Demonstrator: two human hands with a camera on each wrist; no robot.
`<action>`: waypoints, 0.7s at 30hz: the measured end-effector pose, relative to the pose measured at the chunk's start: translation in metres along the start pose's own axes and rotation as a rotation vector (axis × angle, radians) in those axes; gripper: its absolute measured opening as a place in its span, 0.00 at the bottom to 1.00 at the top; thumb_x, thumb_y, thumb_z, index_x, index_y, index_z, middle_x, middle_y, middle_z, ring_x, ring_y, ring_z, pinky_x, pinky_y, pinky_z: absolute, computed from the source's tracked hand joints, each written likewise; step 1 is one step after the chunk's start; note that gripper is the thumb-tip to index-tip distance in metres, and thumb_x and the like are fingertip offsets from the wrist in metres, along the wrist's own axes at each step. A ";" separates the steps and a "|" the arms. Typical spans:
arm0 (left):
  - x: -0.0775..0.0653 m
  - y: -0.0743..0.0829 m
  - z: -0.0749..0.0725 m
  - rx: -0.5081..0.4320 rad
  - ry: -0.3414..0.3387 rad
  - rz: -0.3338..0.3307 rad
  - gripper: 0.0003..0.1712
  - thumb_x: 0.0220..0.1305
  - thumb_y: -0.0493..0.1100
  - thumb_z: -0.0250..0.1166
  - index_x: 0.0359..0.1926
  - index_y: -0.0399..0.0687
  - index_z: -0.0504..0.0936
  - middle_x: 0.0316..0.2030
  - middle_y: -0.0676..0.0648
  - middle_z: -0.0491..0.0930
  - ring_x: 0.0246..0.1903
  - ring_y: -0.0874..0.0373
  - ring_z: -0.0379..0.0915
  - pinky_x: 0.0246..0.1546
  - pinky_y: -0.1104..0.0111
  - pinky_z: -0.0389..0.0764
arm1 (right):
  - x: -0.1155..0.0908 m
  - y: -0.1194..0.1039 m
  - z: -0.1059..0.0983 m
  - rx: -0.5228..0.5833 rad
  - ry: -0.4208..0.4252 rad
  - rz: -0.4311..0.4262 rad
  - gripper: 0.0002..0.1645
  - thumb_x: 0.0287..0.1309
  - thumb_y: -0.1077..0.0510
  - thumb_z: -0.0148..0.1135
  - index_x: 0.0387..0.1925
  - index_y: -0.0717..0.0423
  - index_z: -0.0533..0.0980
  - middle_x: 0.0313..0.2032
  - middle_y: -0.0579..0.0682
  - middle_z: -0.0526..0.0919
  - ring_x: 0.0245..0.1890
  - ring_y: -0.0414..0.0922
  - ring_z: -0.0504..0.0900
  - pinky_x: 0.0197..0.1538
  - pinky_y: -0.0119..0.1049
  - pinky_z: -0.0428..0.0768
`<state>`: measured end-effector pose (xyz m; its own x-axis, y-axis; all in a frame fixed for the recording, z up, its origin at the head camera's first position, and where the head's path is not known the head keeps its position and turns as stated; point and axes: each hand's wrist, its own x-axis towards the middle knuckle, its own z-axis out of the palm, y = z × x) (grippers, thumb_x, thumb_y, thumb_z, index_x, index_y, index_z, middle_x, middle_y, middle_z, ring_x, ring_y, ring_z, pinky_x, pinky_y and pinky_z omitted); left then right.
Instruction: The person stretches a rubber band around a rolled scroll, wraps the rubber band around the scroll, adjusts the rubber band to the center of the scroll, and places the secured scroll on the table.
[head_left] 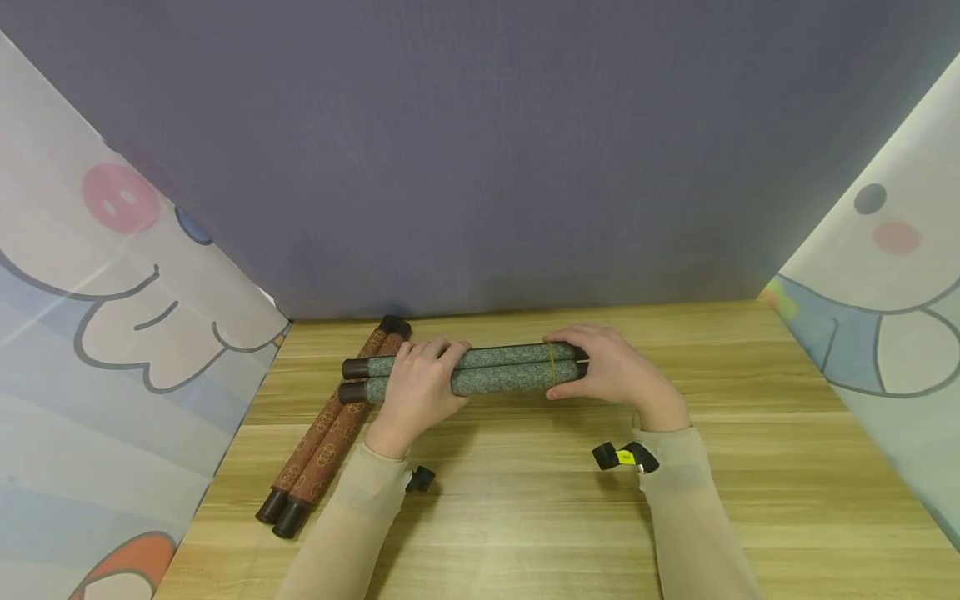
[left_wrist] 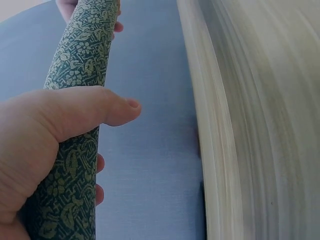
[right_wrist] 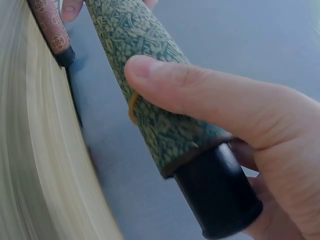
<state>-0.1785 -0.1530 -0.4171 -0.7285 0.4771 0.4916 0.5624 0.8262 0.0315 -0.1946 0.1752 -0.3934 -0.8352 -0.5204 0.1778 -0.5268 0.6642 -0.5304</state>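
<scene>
Here are the two green patterned rolls (head_left: 504,379), side by side, held crosswise over the wooden surface (head_left: 517,525), dark caps at their ends. The left hand (head_left: 420,387) has them toward the left end, its fingers curled round underneath and fingertips peeking out, the thumb lying across the pattern. Over at the other end, the right hand (head_left: 618,375) grips too, thumb pressed on the near roll, fingers bent about the far side, right by a thin yellow band (head_left: 552,364) that loops around the pair. At left, two reddish-brown rolls (head_left: 330,433) lie slanted on the surface, and the green pair's left ends cross in front of them; touching or apart, I cannot tell. Behind it all stands a grey panel (head_left: 480,158).
</scene>
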 end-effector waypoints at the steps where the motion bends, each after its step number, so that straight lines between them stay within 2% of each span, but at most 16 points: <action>1: 0.000 0.000 0.000 0.001 -0.001 0.000 0.50 0.33 0.51 0.96 0.62 0.50 0.87 0.46 0.43 0.88 0.43 0.43 0.86 0.45 0.49 0.80 | 0.001 -0.001 0.000 -0.006 -0.001 -0.001 0.51 0.47 0.41 0.90 0.71 0.51 0.80 0.68 0.57 0.82 0.67 0.60 0.80 0.68 0.63 0.77; 10: 0.000 0.005 0.000 0.023 0.005 -0.003 0.50 0.32 0.50 0.96 0.61 0.48 0.87 0.46 0.42 0.89 0.43 0.43 0.87 0.44 0.50 0.81 | 0.003 -0.004 0.004 -0.056 -0.008 -0.023 0.51 0.47 0.40 0.90 0.70 0.56 0.80 0.67 0.59 0.84 0.67 0.63 0.80 0.71 0.69 0.69; 17: 0.002 0.016 0.001 0.014 -0.033 0.018 0.49 0.35 0.53 0.95 0.61 0.49 0.86 0.47 0.43 0.89 0.45 0.43 0.87 0.47 0.49 0.82 | 0.010 -0.017 0.017 -0.065 -0.008 -0.135 0.53 0.43 0.37 0.91 0.68 0.55 0.82 0.63 0.52 0.88 0.60 0.54 0.86 0.63 0.60 0.74; 21: 0.003 0.019 0.003 0.013 -0.036 0.021 0.48 0.36 0.55 0.95 0.61 0.50 0.87 0.47 0.43 0.89 0.45 0.43 0.88 0.48 0.49 0.81 | 0.011 -0.026 0.022 -0.076 -0.021 -0.133 0.56 0.40 0.35 0.91 0.70 0.54 0.81 0.64 0.51 0.87 0.60 0.52 0.86 0.65 0.58 0.74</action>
<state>-0.1713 -0.1349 -0.4173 -0.7305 0.5045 0.4602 0.5726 0.8198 0.0103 -0.1871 0.1407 -0.3957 -0.7544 -0.6168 0.2244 -0.6433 0.6271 -0.4392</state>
